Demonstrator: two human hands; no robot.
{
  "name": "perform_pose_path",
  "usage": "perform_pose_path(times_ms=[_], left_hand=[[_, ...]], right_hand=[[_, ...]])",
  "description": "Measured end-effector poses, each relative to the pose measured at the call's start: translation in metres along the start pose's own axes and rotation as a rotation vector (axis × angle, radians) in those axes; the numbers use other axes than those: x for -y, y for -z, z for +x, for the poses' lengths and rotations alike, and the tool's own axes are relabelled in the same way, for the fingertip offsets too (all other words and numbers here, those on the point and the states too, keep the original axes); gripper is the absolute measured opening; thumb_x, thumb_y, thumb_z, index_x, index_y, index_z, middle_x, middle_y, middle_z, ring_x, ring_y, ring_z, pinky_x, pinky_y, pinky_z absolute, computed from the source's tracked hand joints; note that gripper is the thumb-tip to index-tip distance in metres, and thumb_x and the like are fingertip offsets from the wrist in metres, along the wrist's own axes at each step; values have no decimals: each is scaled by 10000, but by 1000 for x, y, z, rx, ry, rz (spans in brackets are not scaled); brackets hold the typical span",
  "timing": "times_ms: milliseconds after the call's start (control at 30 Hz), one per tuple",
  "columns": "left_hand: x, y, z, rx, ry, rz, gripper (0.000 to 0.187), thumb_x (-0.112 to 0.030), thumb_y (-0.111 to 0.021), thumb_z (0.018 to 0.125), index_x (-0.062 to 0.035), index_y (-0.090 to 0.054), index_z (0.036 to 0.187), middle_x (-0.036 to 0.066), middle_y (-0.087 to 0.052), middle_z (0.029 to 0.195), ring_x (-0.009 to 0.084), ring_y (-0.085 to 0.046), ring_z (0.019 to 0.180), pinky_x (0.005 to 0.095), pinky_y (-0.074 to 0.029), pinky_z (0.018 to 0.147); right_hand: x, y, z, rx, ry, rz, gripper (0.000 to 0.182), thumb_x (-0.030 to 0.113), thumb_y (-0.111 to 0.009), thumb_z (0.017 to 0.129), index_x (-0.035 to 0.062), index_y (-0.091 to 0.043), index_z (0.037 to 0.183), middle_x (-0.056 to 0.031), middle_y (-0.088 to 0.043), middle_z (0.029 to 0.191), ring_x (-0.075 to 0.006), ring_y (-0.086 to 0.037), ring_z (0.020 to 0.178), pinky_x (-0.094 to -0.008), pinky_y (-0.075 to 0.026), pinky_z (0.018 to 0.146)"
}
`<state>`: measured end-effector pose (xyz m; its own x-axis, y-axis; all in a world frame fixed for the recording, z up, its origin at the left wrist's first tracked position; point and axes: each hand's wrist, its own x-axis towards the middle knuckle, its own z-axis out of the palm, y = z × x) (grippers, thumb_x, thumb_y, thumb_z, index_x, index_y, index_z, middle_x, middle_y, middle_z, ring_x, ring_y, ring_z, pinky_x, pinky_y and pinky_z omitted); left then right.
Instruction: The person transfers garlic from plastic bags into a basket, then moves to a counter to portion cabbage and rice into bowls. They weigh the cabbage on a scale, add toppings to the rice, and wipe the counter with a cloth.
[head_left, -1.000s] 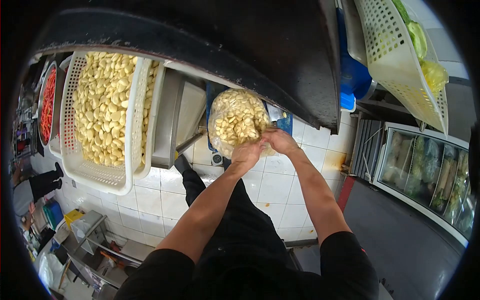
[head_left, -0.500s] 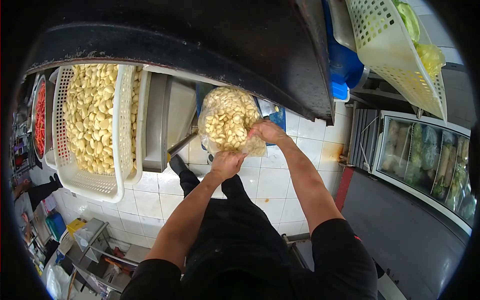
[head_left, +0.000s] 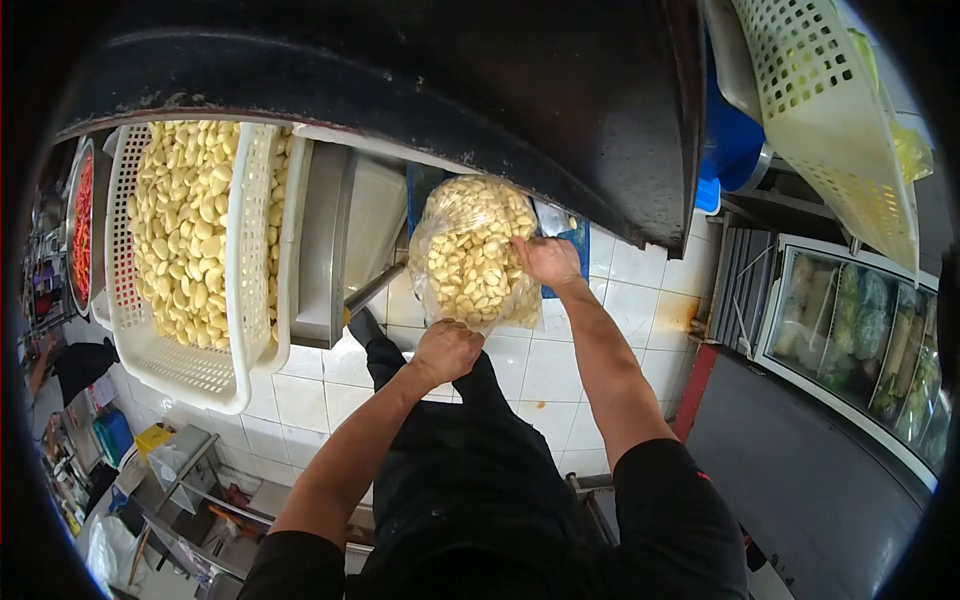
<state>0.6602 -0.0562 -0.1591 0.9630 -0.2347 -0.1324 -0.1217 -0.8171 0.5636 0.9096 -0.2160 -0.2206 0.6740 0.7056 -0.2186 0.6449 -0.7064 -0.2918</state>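
A clear plastic bag (head_left: 475, 250) full of pale yellow, bean-like pieces sits in front of me, beside the dark counter edge. My left hand (head_left: 449, 351) is closed on the near edge of the bag, its fingers wrapped round the plastic. At the bag's right side my right hand (head_left: 549, 262) pinches the plastic, fingers pressed together. Part of a blue surface (head_left: 577, 240) shows behind and to the right of the bag.
White perforated baskets (head_left: 240, 300) with similar pale pieces stand at left, beside a bowl of red strips (head_left: 82, 235). A dark counter (head_left: 400, 80) spans the top. At right are a hanging basket (head_left: 850, 150) and a glass-topped fridge (head_left: 850, 340) with vegetables. Another person (head_left: 75, 370) is far left.
The bag looks fuller and more upright, a little further right in view. My right hand has moved slightly right, and my left hand sits slightly lower at the bag's edge.
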Motion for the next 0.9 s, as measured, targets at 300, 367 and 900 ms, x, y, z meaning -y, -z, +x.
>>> perform_pose_path(times_ms=[300, 367, 900], left_hand=[[1, -4, -16, -128, -32, 47, 160, -213, -733, 923, -104, -707, 809, 49, -703, 763, 241, -683, 854, 410, -533, 893], [-19, -6, -12, -8, 62, 67, 166, -257, -763, 915, -95, -729, 914, 63, -736, 922, 239, -678, 1010, 394, -509, 970], [-18, 3, -2, -57, 419, 88, 409, -321, -755, 934, -59, -717, 1245, 126, -616, 1391, 323, -526, 1397, 525, -402, 1131]], right_hand=[[-2, 0, -4, 82, 68, -75, 414, 436, -499, 1100, 182, -807, 990, -145, -787, 848, -362, -763, 782, -507, -595, 759], [17, 5, -22, -7, 148, -70, 303, 338, -585, 1018, 101, -770, 1060, -151, -790, 948, -362, -756, 860, -498, -539, 881], [117, 25, -57, -98, -360, 624, 611, 207, -866, 770, 64, -569, 1285, -297, -748, 1126, -465, -725, 1087, -496, -579, 943]])
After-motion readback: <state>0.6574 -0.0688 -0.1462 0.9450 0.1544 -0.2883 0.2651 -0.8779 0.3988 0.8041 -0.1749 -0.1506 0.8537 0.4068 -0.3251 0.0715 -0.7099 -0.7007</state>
